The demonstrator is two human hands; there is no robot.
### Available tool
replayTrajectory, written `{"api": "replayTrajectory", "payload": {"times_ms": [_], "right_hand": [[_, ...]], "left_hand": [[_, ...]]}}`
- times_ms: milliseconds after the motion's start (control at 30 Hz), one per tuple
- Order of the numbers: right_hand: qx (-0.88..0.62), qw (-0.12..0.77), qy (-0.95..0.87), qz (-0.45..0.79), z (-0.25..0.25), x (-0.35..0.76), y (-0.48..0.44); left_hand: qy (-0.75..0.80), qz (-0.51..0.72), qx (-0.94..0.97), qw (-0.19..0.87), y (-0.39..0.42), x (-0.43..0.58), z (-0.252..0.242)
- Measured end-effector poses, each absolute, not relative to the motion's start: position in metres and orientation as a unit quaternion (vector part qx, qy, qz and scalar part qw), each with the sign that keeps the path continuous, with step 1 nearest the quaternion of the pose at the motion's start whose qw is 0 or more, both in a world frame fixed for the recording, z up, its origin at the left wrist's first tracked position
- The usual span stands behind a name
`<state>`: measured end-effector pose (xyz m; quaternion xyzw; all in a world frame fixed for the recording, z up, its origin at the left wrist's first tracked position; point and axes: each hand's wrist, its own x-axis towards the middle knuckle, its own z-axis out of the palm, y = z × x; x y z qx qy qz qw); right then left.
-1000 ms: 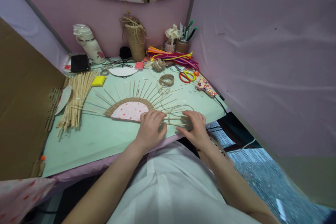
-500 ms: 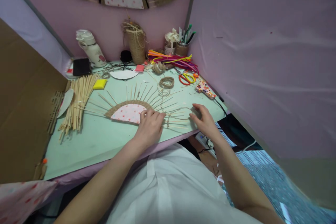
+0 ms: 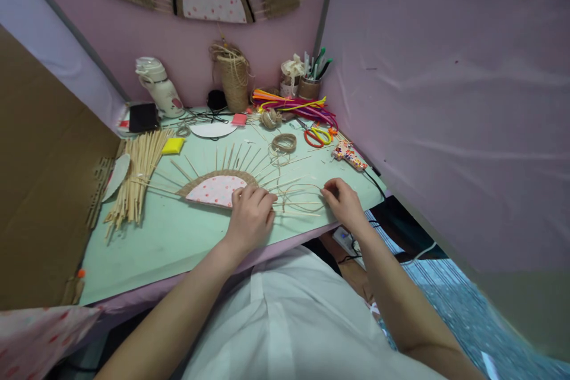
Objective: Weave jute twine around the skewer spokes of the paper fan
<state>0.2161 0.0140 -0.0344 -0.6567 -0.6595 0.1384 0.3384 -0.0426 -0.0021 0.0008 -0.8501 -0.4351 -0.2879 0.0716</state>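
A half-round piece [image 3: 214, 189] covered in pink dotted cloth lies on the table, with a twine band [image 3: 209, 177] along its arch and thin wooden sticks [image 3: 255, 160] fanning out from it. My left hand [image 3: 250, 212] is closed over its right end, gripping the half-round piece near the lowest sticks. To the right, my right hand [image 3: 344, 202] pinches a strand of twine [image 3: 307, 186] between thumb and fingers. That twine loops over the right-hand sticks and runs back to a coil of twine [image 3: 284, 142] behind them.
A bundle of sticks [image 3: 141, 172] and a yellow packet [image 3: 173, 145] lie at the left. Scissors [image 3: 317, 137], a glue gun [image 3: 350, 155] with a cable, and pipe cleaners [image 3: 294, 101] are at the right. A bottle [image 3: 160, 89] and a twine-wrapped holder [image 3: 234, 80] stand at the back.
My right hand's fingers have closed from spread to a pinch on the twine. The left hand has shifted slightly left, still on the half-round piece. The view has tilted up a little.
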Motion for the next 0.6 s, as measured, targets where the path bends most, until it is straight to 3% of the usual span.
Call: {"api": "replayTrajectory", "payload": {"times_ms": [200, 433, 600], "right_hand": [[-0.643, 0.291, -0.698, 0.123, -0.032, 0.209, 0.017], [-0.617, 0.451, -0.602, 0.231, -0.023, 0.208, 0.024], [-0.507, 0.539, -0.534, 0.409, -0.001, 0.198, 0.031]], "left_hand": [[-0.437, -0.306, -0.844, 0.06, -0.004, -0.044, 0.008], [-0.403, -0.348, -0.844, 0.068, 0.002, -0.055, 0.031], [-0.373, -0.383, -0.84, 0.097, 0.023, -0.062, 0.07]]}}
